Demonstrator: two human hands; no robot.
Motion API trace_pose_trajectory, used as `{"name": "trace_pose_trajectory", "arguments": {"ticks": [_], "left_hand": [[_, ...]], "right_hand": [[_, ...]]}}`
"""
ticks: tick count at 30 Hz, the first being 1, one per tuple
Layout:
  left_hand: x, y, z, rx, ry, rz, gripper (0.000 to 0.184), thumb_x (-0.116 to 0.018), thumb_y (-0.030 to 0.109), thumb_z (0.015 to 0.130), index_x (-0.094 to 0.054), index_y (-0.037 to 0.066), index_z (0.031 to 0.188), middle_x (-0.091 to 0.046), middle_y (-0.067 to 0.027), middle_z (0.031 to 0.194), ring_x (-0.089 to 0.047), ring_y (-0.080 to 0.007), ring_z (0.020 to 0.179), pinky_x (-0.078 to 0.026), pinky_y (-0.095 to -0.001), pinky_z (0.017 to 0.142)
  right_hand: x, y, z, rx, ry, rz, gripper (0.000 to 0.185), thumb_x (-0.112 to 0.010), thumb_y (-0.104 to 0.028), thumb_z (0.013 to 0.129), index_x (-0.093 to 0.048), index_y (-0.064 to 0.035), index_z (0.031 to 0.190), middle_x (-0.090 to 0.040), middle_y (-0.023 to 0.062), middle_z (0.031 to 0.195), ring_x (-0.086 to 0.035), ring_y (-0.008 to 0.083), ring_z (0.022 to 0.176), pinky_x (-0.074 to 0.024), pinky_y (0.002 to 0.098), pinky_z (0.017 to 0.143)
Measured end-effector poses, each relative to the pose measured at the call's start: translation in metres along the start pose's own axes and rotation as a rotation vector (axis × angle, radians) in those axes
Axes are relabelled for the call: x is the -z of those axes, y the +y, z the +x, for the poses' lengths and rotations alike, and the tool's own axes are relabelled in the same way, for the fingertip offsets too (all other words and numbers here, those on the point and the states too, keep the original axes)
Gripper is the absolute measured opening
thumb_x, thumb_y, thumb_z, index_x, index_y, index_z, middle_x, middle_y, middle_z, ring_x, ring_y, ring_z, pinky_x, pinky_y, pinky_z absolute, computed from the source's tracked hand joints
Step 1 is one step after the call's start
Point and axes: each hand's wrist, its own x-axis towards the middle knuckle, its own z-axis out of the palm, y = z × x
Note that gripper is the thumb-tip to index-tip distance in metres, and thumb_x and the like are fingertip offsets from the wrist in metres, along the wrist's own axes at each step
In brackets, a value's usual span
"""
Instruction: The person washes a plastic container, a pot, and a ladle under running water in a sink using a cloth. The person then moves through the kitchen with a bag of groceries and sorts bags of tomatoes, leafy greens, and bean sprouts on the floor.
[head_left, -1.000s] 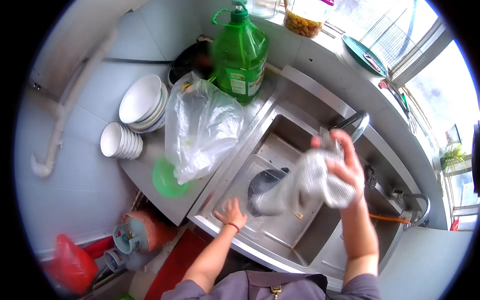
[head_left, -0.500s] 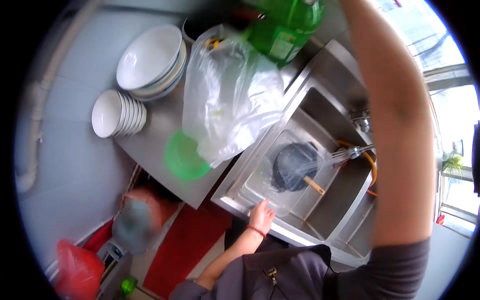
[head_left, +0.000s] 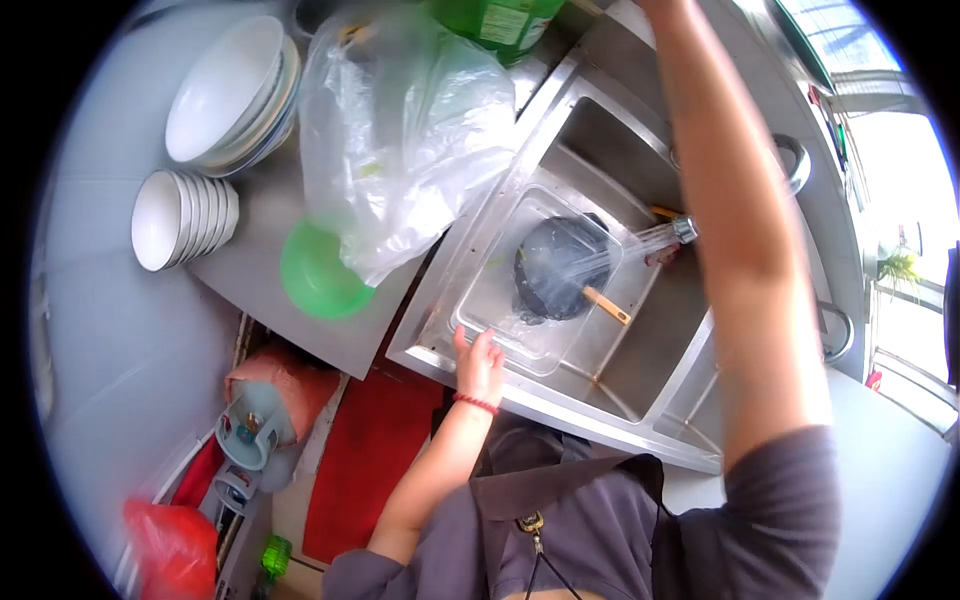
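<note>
My left hand is at the near rim of the sink, its fingers apart beside the corner of a clear plastic tub. Whether the fingertips touch the tub I cannot tell. In the tub lies a dark, round, pan-like thing with a light wooden handle sticking out. Water sprays onto it from a faucet head. My right arm reaches up past the sink, and its hand is cut off by the top edge of the view.
Left of the sink, a counter holds stacked white bowls, larger dishes, a clear plastic bag and a green bowl. A big green bottle stands behind. A gas cylinder is below, near a red mat.
The view has shifted, so the sink and counter sit further left and higher. My left hand's fingers have spread at the tub's corner. My right hand has gone out of the view's top throughout.
</note>
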Motion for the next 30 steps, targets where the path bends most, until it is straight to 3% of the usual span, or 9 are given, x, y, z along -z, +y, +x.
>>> {"name": "trace_pose_trajectory", "arguments": {"ticks": [3,7,10,15,18,20,23,25,30], "left_hand": [[0.006,0.005,-0.011,-0.040,-0.046,0.060,0.061,-0.057,0.011,0.082,-0.026,0.016,0.134,-0.045,-0.0073,0.096,-0.045,-0.0175,0.086,-0.041,-0.0336,0.082],[0.003,0.001,-0.019,-0.061,-0.004,0.154,0.053,-0.055,0.010,0.084,-0.033,0.012,0.132,-0.045,-0.0088,0.106,-0.045,-0.0208,0.103,-0.035,-0.0351,0.094],[-0.004,-0.011,-0.018,-0.170,-0.027,0.290,0.072,-0.061,0.011,0.082,-0.016,0.004,0.139,-0.026,-0.0173,0.136,-0.029,-0.0233,0.126,-0.025,-0.0380,0.105],[-0.036,-0.050,0.011,-0.546,0.147,0.654,0.077,-0.064,0.004,0.080,-0.014,0.005,0.138,-0.022,-0.0184,0.138,-0.031,-0.0245,0.125,-0.032,-0.0345,0.100],[-0.034,-0.072,0.041,-0.349,0.264,0.522,0.072,-0.064,0.002,0.079,-0.018,0.004,0.135,-0.036,-0.0121,0.128,-0.050,-0.0196,0.093,-0.045,-0.0283,0.077],[-0.025,-0.086,0.061,-0.184,0.247,0.417,0.060,-0.060,0.000,0.079,-0.028,0.006,0.129,-0.046,-0.0092,0.112,-0.050,-0.0159,0.077,-0.044,-0.0271,0.060],[-0.005,-0.100,0.101,0.051,0.122,0.503,0.031,-0.054,-0.002,0.079,-0.044,0.007,0.107,-0.053,-0.0079,0.082,-0.048,-0.0154,0.065,-0.045,-0.0305,0.060],[-0.006,-0.102,0.099,0.078,0.100,0.544,0.042,-0.051,-0.004,0.079,-0.040,0.009,0.117,-0.057,-0.0099,0.084,-0.051,-0.0150,0.065,-0.045,-0.0290,0.059],[-0.058,-0.080,0.035,-0.092,-0.058,0.570,0.064,-0.050,-0.006,0.074,-0.028,0.012,0.132,-0.061,-0.0089,0.099,-0.054,-0.0157,0.071,-0.044,-0.0298,0.057]], "right_hand": [[0.048,-0.013,-0.177,0.052,-0.334,0.248,0.015,-0.057,-0.004,0.073,-0.057,-0.0081,0.087,-0.052,0.0077,0.075,-0.048,0.0234,0.061,-0.0420,0.0378,0.050],[0.057,0.015,-0.371,-0.400,-0.942,-0.158,0.036,-0.063,-0.016,0.076,-0.053,-0.0156,0.111,-0.052,0.0099,0.105,-0.055,0.0303,0.094,-0.0501,0.0388,0.074],[0.064,0.063,-0.413,-0.319,-0.984,-0.224,0.031,-0.057,-0.016,0.078,-0.052,-0.0116,0.107,-0.049,0.0090,0.096,-0.055,0.0271,0.094,-0.0523,0.0390,0.068],[0.100,0.075,-0.412,-0.348,-1.020,-0.204,0.027,-0.052,-0.021,0.081,-0.052,-0.0114,0.106,-0.051,0.0110,0.100,-0.057,0.0282,0.092,-0.0510,0.0379,0.073],[0.112,0.078,-0.420,-1.303,-0.560,0.142,0.034,-0.056,-0.024,0.081,-0.054,-0.0095,0.112,-0.053,0.0118,0.115,-0.053,0.0368,0.098,-0.0438,0.0372,0.083],[0.127,0.066,-0.431,-0.830,-0.440,-0.077,0.041,-0.057,-0.031,0.081,-0.053,-0.0094,0.116,-0.049,0.0132,0.126,-0.053,0.0342,0.102,-0.0424,0.0400,0.088],[0.136,0.025,-0.443,-0.184,-0.933,0.142,0.054,-0.061,-0.033,0.080,-0.044,-0.0147,0.128,-0.034,0.0191,0.137,-0.033,0.0360,0.127,-0.0304,0.0504,0.101],[0.107,0.029,-0.472,-0.193,-1.079,0.096,0.059,-0.060,-0.030,0.081,-0.038,-0.0121,0.133,-0.029,0.0244,0.138,-0.023,0.0377,0.132,-0.0262,0.0498,0.104],[0.026,-0.040,-0.452,-0.733,-0.447,0.271,0.057,-0.056,-0.011,0.077,-0.039,-0.0084,0.131,-0.033,0.0265,0.134,-0.032,0.0419,0.125,-0.0295,0.0446,0.104]]}}
